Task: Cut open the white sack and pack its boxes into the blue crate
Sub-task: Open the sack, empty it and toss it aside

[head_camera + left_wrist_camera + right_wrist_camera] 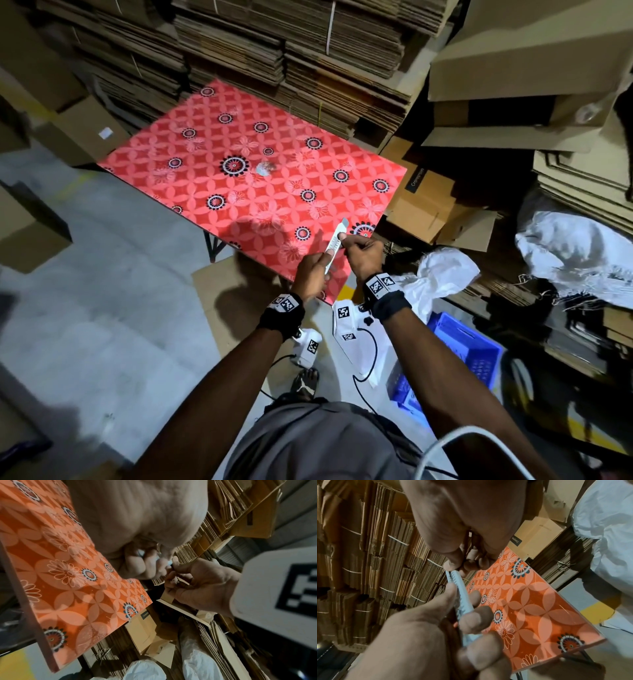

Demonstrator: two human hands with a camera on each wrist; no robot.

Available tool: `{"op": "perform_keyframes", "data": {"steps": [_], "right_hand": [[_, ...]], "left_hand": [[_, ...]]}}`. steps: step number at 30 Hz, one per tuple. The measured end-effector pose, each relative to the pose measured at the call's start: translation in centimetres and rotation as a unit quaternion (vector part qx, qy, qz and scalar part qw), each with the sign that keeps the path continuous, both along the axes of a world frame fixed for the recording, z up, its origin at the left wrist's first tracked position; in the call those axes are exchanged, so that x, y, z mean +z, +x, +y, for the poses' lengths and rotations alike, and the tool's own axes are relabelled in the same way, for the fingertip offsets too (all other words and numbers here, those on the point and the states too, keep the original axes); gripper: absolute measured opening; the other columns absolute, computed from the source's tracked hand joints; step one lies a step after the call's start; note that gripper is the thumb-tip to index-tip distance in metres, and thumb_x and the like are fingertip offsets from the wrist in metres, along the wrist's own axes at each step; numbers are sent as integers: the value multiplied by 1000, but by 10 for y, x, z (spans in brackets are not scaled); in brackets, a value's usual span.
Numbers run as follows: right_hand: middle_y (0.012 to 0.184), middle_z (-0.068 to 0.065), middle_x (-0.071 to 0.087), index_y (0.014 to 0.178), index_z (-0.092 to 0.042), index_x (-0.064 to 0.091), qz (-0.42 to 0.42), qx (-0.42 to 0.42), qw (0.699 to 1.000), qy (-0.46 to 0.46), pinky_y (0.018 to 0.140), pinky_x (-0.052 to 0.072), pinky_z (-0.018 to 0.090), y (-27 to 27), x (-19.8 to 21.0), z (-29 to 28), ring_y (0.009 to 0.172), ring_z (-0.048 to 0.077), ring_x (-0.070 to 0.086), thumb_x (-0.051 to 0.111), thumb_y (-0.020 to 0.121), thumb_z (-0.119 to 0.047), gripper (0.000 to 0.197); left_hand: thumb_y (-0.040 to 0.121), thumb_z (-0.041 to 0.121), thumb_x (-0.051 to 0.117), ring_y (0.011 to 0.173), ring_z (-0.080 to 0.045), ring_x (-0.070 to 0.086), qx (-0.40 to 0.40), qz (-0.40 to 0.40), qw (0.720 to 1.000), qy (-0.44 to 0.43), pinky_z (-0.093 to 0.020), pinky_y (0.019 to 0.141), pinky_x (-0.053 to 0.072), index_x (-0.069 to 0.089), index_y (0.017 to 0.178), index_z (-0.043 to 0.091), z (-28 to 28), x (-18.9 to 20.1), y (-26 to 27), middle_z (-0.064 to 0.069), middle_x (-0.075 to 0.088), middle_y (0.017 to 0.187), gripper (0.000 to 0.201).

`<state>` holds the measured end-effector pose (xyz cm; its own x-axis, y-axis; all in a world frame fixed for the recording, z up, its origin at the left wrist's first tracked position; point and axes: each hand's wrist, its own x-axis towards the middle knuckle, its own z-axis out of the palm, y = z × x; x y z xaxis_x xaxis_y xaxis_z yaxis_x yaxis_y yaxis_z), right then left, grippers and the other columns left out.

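Over the near right corner of the red patterned table [219, 192], both hands hold a white utility knife [337, 244]. My left hand [320, 269] grips its handle, thumb along the side. My right hand [349, 241] pinches the knife near its slider; the blade end [345, 223] points away from me. In the right wrist view the knife's ribbed track [462, 601] runs between the two hands. A crumpled white sack [442, 270] lies on the floor to the right, behind the blue crate [462, 342]. The sack's contents are hidden.
Tall stacks of flattened cardboard [274, 51] wall in the table at the back and right. An open cardboard box [428, 202] sits beside the table. A second white sack [575, 253] lies at far right. A cardboard sheet [233, 301] covers the floor under the table's near corner.
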<state>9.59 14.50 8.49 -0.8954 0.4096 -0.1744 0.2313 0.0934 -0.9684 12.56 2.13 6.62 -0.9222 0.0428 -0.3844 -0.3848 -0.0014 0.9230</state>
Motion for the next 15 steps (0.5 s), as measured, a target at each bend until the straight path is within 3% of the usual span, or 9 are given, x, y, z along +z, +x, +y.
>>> {"op": "perform_keyframes", "data": {"steps": [3,4,6,8,11,12,15], "right_hand": [[56,-11,64,86,-4,80,-8,-11,1000,2,59,44,19,-5,-3,-4,43,-5,51,76,86,-14,11],[55,-10,65,83,-5,80,-10,-18,1000,-4,60,45,20,-8,-4,-5,45,-2,53,76,86,-15,11],[59,-4,68,78,-9,80,-13,-25,1000,-13,63,47,24,-11,-6,-6,51,7,57,76,85,-16,11],[63,-2,70,83,-4,80,-18,-26,999,-9,62,48,21,-13,-7,-4,53,4,60,76,86,-16,13],[47,-14,62,86,0,79,-25,-33,999,-23,51,41,16,-15,-9,0,38,-4,49,73,88,-13,15],[44,-14,60,85,0,78,-24,-34,999,-31,51,39,16,-15,-12,2,36,-4,48,73,89,-13,14],[52,-4,64,82,-1,77,-14,-21,999,-46,50,43,19,-15,-20,5,43,2,53,72,90,-13,15]], "left_hand": [[101,26,53,44,-13,41,24,17,1000,0,-24,49,29,71,103,6,3,-6,-6,11,51,51,28],[100,25,52,45,-14,41,30,26,999,-11,-25,50,29,72,98,6,5,-7,-8,9,51,52,27],[100,20,52,48,-16,44,26,39,998,-30,-27,50,31,72,88,19,7,-10,-10,8,52,54,23],[102,15,50,52,-17,46,14,42,998,-38,-26,49,33,69,93,30,8,-10,-11,9,52,56,27],[102,3,44,55,-16,48,-12,60,998,-23,-24,47,35,65,95,36,9,-10,-11,2,55,67,40],[102,1,42,54,-15,49,-20,57,998,-15,-23,45,35,64,98,35,9,-10,-11,0,55,71,40],[108,10,40,50,-11,50,-47,20,999,-8,-24,44,35,56,119,14,8,-14,-12,-3,57,73,20]]}}
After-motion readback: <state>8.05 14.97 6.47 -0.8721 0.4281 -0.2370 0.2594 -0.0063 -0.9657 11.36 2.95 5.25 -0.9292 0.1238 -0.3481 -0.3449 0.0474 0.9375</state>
